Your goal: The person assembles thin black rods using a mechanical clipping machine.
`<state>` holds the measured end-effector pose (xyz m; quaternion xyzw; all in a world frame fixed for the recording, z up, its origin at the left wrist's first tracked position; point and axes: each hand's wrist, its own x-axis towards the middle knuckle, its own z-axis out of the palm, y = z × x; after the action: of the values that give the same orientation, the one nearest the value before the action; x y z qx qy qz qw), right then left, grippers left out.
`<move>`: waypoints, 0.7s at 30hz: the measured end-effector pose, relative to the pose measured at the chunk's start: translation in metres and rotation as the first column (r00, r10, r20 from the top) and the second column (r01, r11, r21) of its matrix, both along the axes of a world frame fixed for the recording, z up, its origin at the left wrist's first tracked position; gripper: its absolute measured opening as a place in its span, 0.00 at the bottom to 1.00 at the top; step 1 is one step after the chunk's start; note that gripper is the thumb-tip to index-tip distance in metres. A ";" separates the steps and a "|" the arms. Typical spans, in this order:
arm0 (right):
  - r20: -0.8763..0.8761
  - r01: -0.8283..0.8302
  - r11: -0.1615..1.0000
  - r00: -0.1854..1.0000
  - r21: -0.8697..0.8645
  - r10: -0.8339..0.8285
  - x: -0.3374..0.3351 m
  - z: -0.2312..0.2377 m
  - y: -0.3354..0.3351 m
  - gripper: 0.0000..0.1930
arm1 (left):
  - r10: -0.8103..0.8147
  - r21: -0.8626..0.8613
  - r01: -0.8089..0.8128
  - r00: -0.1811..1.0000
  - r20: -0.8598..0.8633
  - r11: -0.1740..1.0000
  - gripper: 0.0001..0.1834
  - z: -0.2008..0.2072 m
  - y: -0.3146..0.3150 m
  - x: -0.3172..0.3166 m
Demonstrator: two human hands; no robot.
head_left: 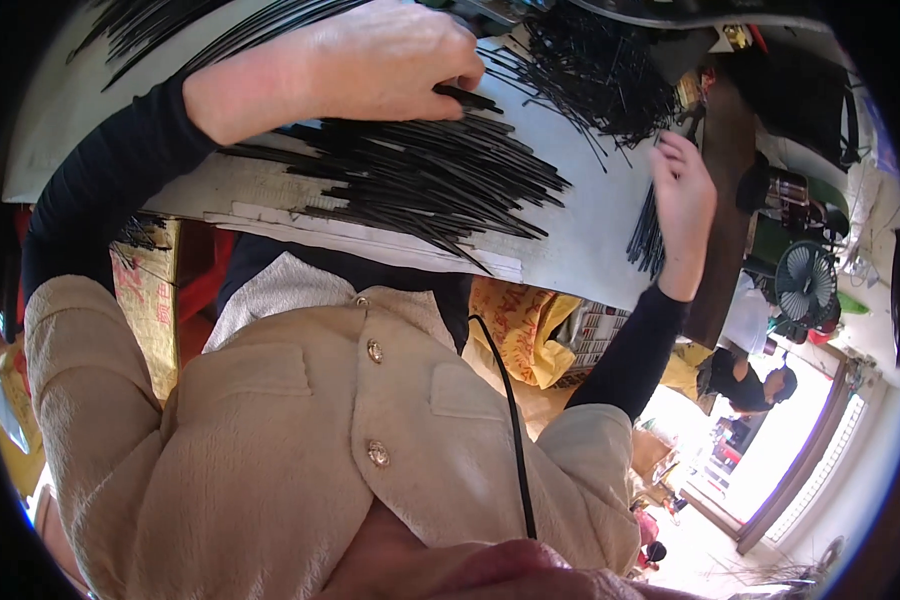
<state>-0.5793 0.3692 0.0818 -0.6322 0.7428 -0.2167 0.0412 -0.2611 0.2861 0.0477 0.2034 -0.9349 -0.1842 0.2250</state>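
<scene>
Under my left hand [390,60] lies a broad heap of thin black strips [440,180], roughly side by side on the pale tabletop. The fingers of that hand are closed around the ends of a few black strips, which poke out between thumb and forefinger. My right hand [686,195] is at the right side of the table, its fingers loosely bent and apart, with nothing visible between them. Close beside its wrist is a small bundle of black strips [647,238]. Beyond it sits a tangled pile of black strips [600,75].
More long black strips [160,30] lie at the far left. A white strip of board [370,240] runs along the table's near edge. Below are yellow printed sacks [515,325]. To the right stand a fan [806,280] and a person in a cap [750,380].
</scene>
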 end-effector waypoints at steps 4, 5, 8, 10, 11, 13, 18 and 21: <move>-0.123 -0.201 0.978 0.971 0.047 0.206 0.050 -0.014 -0.009 0.11 | 0.070 0.052 -0.080 0.982 0.176 0.995 0.06 -0.001 -0.004 -0.003; -0.145 -0.243 0.968 0.958 0.055 0.248 0.058 -0.017 -0.013 0.09 | 0.059 0.045 -0.069 0.982 0.182 0.997 0.06 0.000 -0.004 -0.004; -0.308 -0.377 0.926 0.882 -0.011 0.356 0.066 -0.036 -0.026 0.06 | 0.089 0.069 -0.102 0.981 0.171 0.992 0.06 0.002 -0.002 -0.004; -0.335 -0.391 0.920 0.869 -0.009 0.366 0.071 -0.038 -0.033 0.06 | 0.082 0.006 -0.082 0.995 0.049 0.997 0.07 -0.004 -0.005 -0.003; -0.363 -0.408 0.913 0.851 -0.003 0.379 0.073 -0.038 -0.035 0.05 | 0.086 0.008 -0.086 0.995 0.050 0.996 0.07 -0.004 -0.008 -0.003; -0.350 -0.409 0.912 0.857 -0.015 0.378 0.074 -0.040 -0.037 0.04 | 0.122 0.121 -0.135 0.986 0.111 0.983 0.07 -0.003 -0.014 -0.002; -0.240 -0.389 0.914 0.904 -0.116 0.354 0.082 -0.038 -0.040 0.02 | 0.143 0.401 -0.169 0.985 0.094 0.900 0.09 -0.007 -0.027 0.001; -0.179 -0.362 0.919 0.925 -0.156 0.335 0.089 -0.034 -0.040 0.02 | 0.097 0.361 -0.056 0.990 -0.099 0.931 0.14 0.004 -0.029 0.010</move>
<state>-0.4899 0.3290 0.0475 -0.7699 0.5955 -0.2266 -0.0355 -0.2514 0.2567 0.0521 0.2662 -0.8627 -0.3534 0.2450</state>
